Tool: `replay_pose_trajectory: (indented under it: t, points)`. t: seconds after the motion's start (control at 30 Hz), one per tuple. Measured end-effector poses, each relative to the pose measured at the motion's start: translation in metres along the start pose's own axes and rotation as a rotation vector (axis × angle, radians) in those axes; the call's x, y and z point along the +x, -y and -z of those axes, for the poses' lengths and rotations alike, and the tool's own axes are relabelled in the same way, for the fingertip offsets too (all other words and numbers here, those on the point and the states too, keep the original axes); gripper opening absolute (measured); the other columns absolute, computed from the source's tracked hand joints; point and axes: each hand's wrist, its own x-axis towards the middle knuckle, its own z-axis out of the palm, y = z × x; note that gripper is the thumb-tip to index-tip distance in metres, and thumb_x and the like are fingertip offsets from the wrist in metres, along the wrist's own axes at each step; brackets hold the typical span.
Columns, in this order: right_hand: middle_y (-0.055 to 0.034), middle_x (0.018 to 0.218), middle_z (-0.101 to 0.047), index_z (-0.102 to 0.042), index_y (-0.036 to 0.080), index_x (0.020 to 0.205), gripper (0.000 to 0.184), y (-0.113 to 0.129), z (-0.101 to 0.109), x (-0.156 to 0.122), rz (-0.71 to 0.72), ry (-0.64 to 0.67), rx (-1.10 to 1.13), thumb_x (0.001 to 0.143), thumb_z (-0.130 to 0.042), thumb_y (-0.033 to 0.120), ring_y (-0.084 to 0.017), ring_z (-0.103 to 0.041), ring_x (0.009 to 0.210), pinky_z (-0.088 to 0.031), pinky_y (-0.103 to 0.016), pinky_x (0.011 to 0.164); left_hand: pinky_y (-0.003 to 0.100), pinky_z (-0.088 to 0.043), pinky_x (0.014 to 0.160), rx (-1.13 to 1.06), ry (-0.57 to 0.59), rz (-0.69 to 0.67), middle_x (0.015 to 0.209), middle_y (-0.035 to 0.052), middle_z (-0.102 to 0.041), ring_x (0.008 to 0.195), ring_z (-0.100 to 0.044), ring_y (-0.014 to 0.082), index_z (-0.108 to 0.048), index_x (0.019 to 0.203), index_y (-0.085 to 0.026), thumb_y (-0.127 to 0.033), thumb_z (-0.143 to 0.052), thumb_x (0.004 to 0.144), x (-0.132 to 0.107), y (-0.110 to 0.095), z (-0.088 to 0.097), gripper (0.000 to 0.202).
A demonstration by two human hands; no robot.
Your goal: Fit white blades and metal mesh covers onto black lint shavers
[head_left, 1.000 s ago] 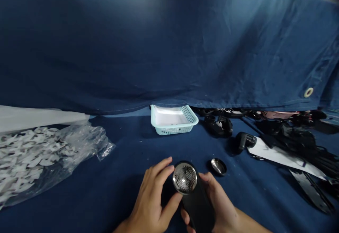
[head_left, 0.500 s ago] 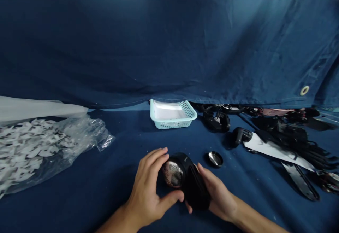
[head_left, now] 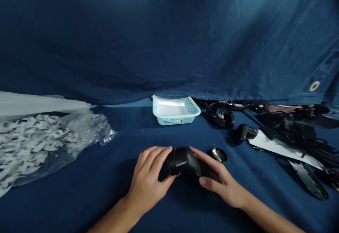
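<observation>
Between my hands is a black fabric shaver [head_left: 183, 162], its rounded back with small pale lettering turned up. The perforated metal head seen earlier is hidden now. My left hand [head_left: 149, 176] grips the head end, thumb below and fingers over the top. My right hand [head_left: 222, 180] is closed around the handle end, thumb on the near side. Just beyond my right hand, a small round metal cap with a black rim [head_left: 219, 155] lies on the blue cloth [head_left: 127, 141].
A light-blue basket [head_left: 177, 120] with white paper inside stands at the back. On the left lies a clear plastic bag [head_left: 97, 127] of white cut pieces [head_left: 34, 141]. Black housings [head_left: 246, 133] and dark parts crowd the right side. A blue curtain [head_left: 159, 42] hangs behind.
My hands have turned the fabric shaver over, so its metal head no longer faces me and its lettered back does. My right thumb has come round to the near side.
</observation>
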Motion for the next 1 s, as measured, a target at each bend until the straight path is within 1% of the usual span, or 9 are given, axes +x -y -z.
replay_pose_trajectory:
  t: [0.13,0.27,0.33,0.4,0.47,0.57,0.67,0.83,1.0]
  points:
    - [-0.0092,0.148,-0.047,-0.042,0.031,0.144,0.062,0.0,0.002,0.001,0.045,0.012,-0.119,0.088,-0.067,0.028,-0.031,-0.044,0.134,-0.03,-0.051,0.112,0.047,-0.049,0.09,-0.003,0.036,-0.024,0.112,0.0109,-0.065,0.105,-0.056,0.0285,-0.05,0.135,-0.017,-0.023,-0.077,0.08,0.002,0.001,-0.001,0.062]
    - [-0.0078,0.146,-0.049,-0.045,0.03,0.142,0.056,0.004,0.003,-0.002,0.003,-0.006,-0.072,0.089,-0.062,0.031,-0.032,-0.045,0.131,-0.033,-0.05,0.109,0.047,-0.05,0.087,-0.008,0.054,-0.048,0.108,0.011,-0.066,0.101,-0.057,0.029,-0.051,0.133,-0.016,-0.036,-0.082,0.075,0.002,0.0,-0.002,0.068]
    - [-0.0077,0.143,-0.051,-0.045,0.03,0.143,0.056,0.007,0.001,-0.004,-0.045,-0.047,-0.041,0.089,-0.059,0.031,-0.032,-0.051,0.124,-0.036,-0.05,0.106,0.047,-0.05,0.087,-0.003,0.047,-0.054,0.106,0.0109,-0.066,0.101,-0.057,0.0295,-0.053,0.131,-0.017,-0.04,-0.083,0.074,0.002,0.001,-0.002,0.068]
    - [-0.0083,0.133,-0.06,-0.045,0.028,0.144,0.056,0.01,-0.004,-0.004,-0.1,-0.085,0.001,0.089,-0.055,0.032,-0.03,-0.059,0.111,-0.039,-0.049,0.102,0.048,-0.05,0.086,0.005,0.038,-0.057,0.106,0.011,-0.065,0.102,-0.057,0.0301,-0.054,0.129,-0.018,-0.045,-0.082,0.073,0.002,0.001,-0.002,0.068]
    - [-0.008,0.114,-0.068,-0.043,0.025,0.146,0.056,0.011,-0.009,-0.004,-0.137,-0.107,0.04,0.091,-0.049,0.032,-0.027,-0.062,0.097,-0.042,-0.047,0.096,0.048,-0.051,0.085,0.012,0.03,-0.064,0.104,0.0116,-0.065,0.101,-0.057,0.0307,-0.055,0.129,-0.018,-0.053,-0.079,0.072,0.002,0.002,-0.001,0.071]
    - [-0.0061,0.098,-0.07,-0.042,0.022,0.147,0.055,0.008,-0.014,-0.002,-0.14,-0.1,0.086,0.092,-0.044,0.032,-0.023,-0.062,0.083,-0.046,-0.042,0.085,0.049,-0.051,0.084,0.019,0.016,-0.082,0.101,0.0125,-0.065,0.099,-0.058,0.031,-0.055,0.128,-0.015,-0.059,-0.077,0.071,0.002,0.001,-0.001,0.075]
    - [-0.0061,0.099,-0.07,-0.043,0.02,0.146,0.056,0.004,-0.014,-0.001,-0.118,-0.078,0.117,0.091,-0.044,0.032,-0.022,-0.062,0.079,-0.048,-0.039,0.079,0.048,-0.052,0.083,0.024,0.009,-0.098,0.099,0.0126,-0.066,0.098,-0.058,0.031,-0.057,0.126,-0.014,-0.059,-0.077,0.071,0.0,-0.002,0.0,0.074]
    - [-0.0065,0.1,-0.071,-0.044,0.019,0.146,0.059,0.005,-0.012,-0.003,-0.077,-0.062,0.134,0.088,-0.046,0.03,-0.021,-0.061,0.079,-0.05,-0.038,0.077,0.047,-0.052,0.082,0.027,-0.015,-0.117,0.098,0.0129,-0.065,0.096,-0.059,0.0305,-0.058,0.122,-0.012,-0.057,-0.079,0.07,0.0,-0.006,0.001,0.072]
    - [-0.0062,0.097,-0.07,-0.043,0.019,0.146,0.059,0.008,-0.015,-0.004,-0.09,-0.075,0.132,0.088,-0.046,0.03,-0.019,-0.06,0.071,-0.049,-0.036,0.072,0.047,-0.052,0.08,0.027,-0.015,-0.121,0.096,0.0129,-0.064,0.093,-0.059,0.0297,-0.058,0.12,-0.01,-0.051,-0.08,0.072,0.003,-0.008,0.001,0.067]
